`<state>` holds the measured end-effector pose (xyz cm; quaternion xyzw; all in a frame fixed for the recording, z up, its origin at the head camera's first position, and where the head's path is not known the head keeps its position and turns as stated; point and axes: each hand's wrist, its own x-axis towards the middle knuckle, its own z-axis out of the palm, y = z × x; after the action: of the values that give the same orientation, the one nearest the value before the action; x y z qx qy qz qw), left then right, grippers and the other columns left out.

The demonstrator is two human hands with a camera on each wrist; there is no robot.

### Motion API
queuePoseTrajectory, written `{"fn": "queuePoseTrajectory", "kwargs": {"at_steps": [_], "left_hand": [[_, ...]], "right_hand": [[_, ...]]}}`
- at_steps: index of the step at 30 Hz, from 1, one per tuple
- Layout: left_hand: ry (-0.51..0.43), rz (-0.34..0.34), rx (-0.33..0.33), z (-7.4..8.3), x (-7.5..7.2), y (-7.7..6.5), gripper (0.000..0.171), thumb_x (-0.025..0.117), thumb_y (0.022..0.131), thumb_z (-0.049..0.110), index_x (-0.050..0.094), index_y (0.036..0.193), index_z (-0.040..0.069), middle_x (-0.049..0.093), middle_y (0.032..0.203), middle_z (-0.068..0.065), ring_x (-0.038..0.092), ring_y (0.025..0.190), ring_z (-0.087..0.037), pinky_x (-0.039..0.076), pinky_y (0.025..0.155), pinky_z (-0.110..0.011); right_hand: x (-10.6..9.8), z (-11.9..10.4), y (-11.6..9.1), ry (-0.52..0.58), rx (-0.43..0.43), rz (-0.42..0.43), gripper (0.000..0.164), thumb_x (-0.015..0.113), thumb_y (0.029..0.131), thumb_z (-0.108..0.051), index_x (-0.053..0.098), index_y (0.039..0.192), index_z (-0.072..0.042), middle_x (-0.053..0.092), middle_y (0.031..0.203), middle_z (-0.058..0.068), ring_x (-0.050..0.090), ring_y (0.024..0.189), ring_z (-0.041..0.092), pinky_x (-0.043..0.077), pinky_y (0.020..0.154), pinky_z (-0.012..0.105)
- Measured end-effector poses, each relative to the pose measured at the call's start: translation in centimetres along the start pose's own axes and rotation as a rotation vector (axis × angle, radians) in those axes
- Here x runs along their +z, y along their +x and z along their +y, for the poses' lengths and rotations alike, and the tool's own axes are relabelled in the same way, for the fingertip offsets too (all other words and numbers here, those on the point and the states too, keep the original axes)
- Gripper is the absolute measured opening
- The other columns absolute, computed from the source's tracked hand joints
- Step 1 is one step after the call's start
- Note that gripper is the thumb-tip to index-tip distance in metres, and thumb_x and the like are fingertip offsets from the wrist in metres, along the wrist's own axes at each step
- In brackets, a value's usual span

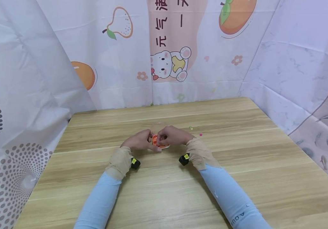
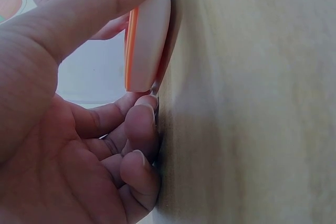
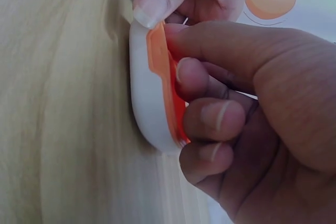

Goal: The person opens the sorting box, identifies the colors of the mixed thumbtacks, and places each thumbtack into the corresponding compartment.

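Observation:
A small white case [image 1: 165, 147] with rounded corners and an orange inside lies on the table between my hands. My left hand [image 1: 141, 140] grips it from the left, with the thumb [image 3: 152, 8] pressed on its near white side and the fingers curled beyond. My right hand [image 1: 175, 136] is over the case, fingers bent. Its thumb and fingertips reach into the orange inside [image 3: 178, 109]; whether they pinch anything is hidden. In the left wrist view the white wall and orange rim [image 2: 132, 51] stand close to my left thumb.
Right of the case, tiny green pieces [image 1: 191, 128] and a small pink piece [image 1: 200, 134] lie on the wood-grain table [image 1: 164, 190]. A faint clear part [image 1: 158, 126] shows just behind the case. Printed curtains [image 1: 118, 63] hang behind and at both sides.

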<state>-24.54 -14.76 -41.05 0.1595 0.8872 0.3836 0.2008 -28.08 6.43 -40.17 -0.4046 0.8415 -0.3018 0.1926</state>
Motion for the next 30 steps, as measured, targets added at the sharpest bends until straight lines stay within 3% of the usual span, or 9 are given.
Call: {"fn": "queuePoseTrajectory", "kwargs": {"at_steps": [14,22,30], "left_hand": [[-0.024,0.000,0.007,-0.1,-0.1,0.0,0.064,0.092,0.078,0.035,0.053,0.116,0.001,0.061,0.106,-0.010,0.051,0.090,-0.021,0.042,0.075,-0.033],[0.002,0.009,-0.013,-0.1,0.1,0.0,0.063,0.092,0.077,0.038,0.053,0.112,0.003,0.050,0.094,-0.006,0.046,0.085,-0.020,0.036,0.071,-0.033],[-0.019,0.009,-0.009,0.2,0.1,-0.2,0.060,0.092,0.078,0.035,0.054,0.111,0.002,0.051,0.092,-0.006,0.045,0.084,-0.019,0.036,0.071,-0.034]], "right_hand": [[-0.4,0.3,-0.2,0.117,0.001,-0.025,0.005,0.072,0.098,-0.015,0.076,0.095,-0.014,0.068,0.075,0.002,0.054,0.064,0.009,0.044,0.060,0.025],[-1.2,1.0,-0.6,0.131,0.007,0.010,0.005,0.072,0.097,-0.015,0.077,0.094,-0.016,0.065,0.074,-0.001,0.051,0.064,0.010,0.042,0.059,0.026],[-1.7,0.8,-1.3,0.169,0.045,0.027,0.004,0.072,0.097,-0.015,0.076,0.097,-0.014,0.065,0.078,-0.001,0.052,0.068,0.012,0.043,0.062,0.027]]}}
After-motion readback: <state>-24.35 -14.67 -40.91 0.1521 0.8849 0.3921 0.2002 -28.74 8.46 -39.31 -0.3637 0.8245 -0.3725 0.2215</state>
